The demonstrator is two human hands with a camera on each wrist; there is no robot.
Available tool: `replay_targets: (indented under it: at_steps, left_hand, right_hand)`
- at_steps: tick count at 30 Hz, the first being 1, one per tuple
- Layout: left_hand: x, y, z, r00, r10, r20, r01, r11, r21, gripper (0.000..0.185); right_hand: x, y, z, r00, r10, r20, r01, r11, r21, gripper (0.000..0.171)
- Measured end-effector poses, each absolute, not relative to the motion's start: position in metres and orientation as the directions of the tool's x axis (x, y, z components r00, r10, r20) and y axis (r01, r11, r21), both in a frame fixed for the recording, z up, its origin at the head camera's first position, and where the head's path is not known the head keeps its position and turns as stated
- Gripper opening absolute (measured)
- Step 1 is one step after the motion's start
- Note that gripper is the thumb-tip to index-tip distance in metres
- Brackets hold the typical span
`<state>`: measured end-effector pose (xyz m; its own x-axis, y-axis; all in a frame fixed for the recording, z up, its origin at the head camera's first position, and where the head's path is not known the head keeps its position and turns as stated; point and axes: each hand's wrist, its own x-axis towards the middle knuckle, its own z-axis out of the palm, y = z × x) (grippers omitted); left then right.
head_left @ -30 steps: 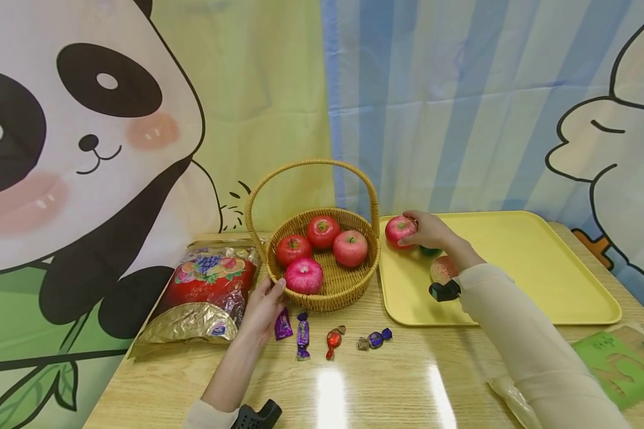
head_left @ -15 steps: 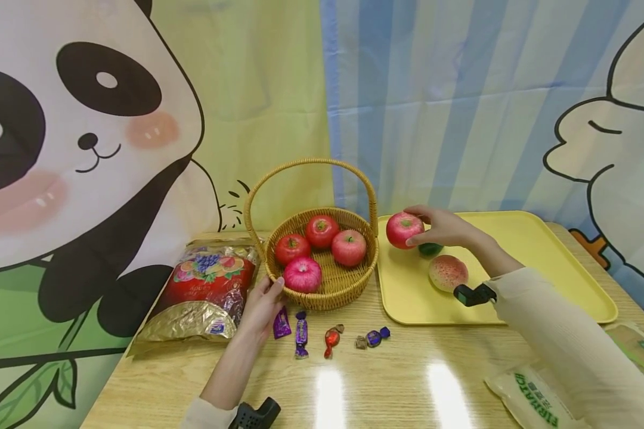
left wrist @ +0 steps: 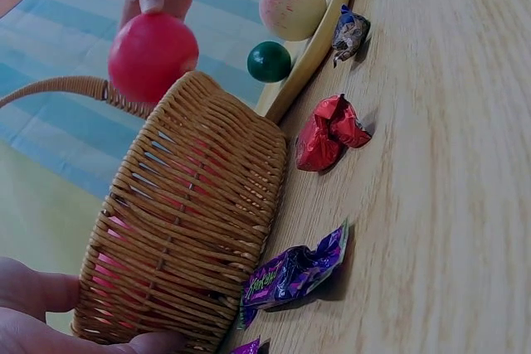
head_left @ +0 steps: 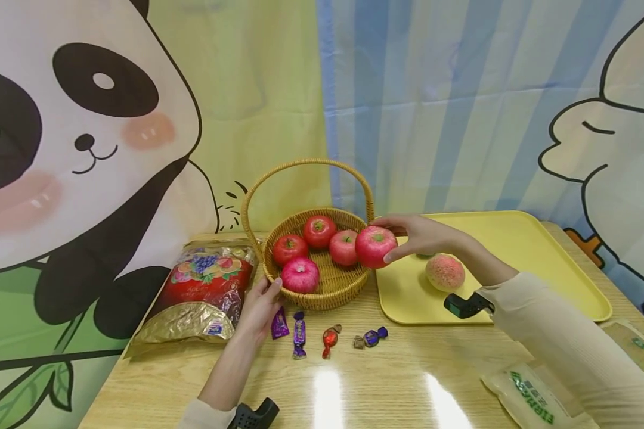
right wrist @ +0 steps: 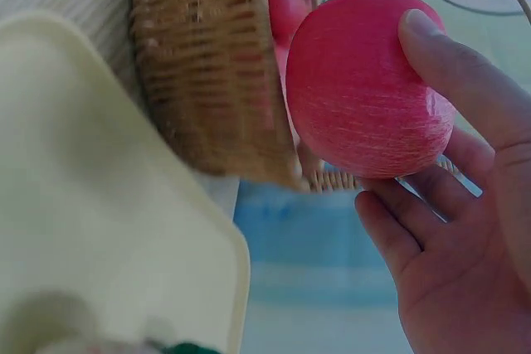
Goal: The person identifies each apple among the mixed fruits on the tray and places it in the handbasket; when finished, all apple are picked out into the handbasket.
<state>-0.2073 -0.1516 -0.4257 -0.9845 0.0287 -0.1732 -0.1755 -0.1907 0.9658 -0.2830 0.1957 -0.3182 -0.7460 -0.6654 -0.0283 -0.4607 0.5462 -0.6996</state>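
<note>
- Looking down from the head view, the right hand grips a red apple in curled fingers and thumb, holding it in the air at the right rim of the wicker basket, just above the near corner of the yellow tray. The left hand rests against the basket's left wall with fingers fairly straight; four apples already lie inside. A speckled peach sits on the tray, wrapped candies lie in a row on the pale wooden table, and a red snack bag lies to the left. A panda cartoon backdrop and blue striped cloth hang behind.
- From the left wrist view, the apple hangs over the handle end of the basket, with a small green ball and the peach on the tray beyond. The apple could clip the rim or handle and roll off across the table, I judge.
- From the right wrist view, fingertips wrap the apple only partway; that smooth skin might slip free.
</note>
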Motion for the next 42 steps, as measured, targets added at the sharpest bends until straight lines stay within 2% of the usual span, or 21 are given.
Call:
replay_targets:
  at_steps: [3,12,17,32,42]
  left_hand:
    - [-0.207,-0.152,-0.426,-0.985,0.031,-0.172,-0.175,-0.19,0.966,0.056]
    - [-0.208,-0.151,-0.424,-0.983,0.022,-0.181,-0.181,-0.197,0.964,0.057]
    - [-0.209,-0.148,-0.424,-0.984,0.02,-0.177,-0.178,-0.198,0.964,0.057]
    - [-0.208,-0.152,-0.425,-0.985,0.026,-0.171,-0.173,-0.206,0.963,0.057]
    - [-0.209,-0.152,-0.427,-0.985,0.038,-0.17,-0.174,-0.198,0.965,0.056]
  right_hand:
    - [-0.284,0.174,-0.322,-0.721,-0.692,-0.031,-0.472,0.523,-0.709,0.077]
    - [-0.287,0.127,-0.338,-0.686,-0.727,-0.032,-0.555,0.551,-0.623,0.074]
    - [-0.284,0.12,-0.348,-0.669,-0.742,-0.038,-0.584,0.556,-0.592,0.073]
    - [-0.286,0.115,-0.358,-0.691,-0.713,-0.117,-0.549,0.624,-0.557,0.076]
    - [-0.287,0.106,-0.359,-0.682,-0.719,-0.134,-0.579,0.643,-0.501,0.062]
